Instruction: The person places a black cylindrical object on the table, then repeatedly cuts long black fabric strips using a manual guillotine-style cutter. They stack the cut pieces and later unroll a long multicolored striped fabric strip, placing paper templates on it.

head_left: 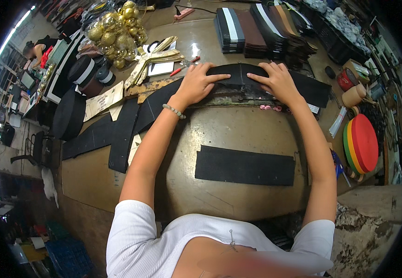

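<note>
Far black strip [235, 69] touched by left hand [195, 85] and right hand [276, 83], fingers [219, 78] spread, pointers stretched inward; strip best kept flat, both sides pressed evenly.

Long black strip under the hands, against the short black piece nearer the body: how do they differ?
The long strip extends farther sideways than the short piece. The left hand and right hand are on the long strip; neither touches the short piece. Both are black.
</note>
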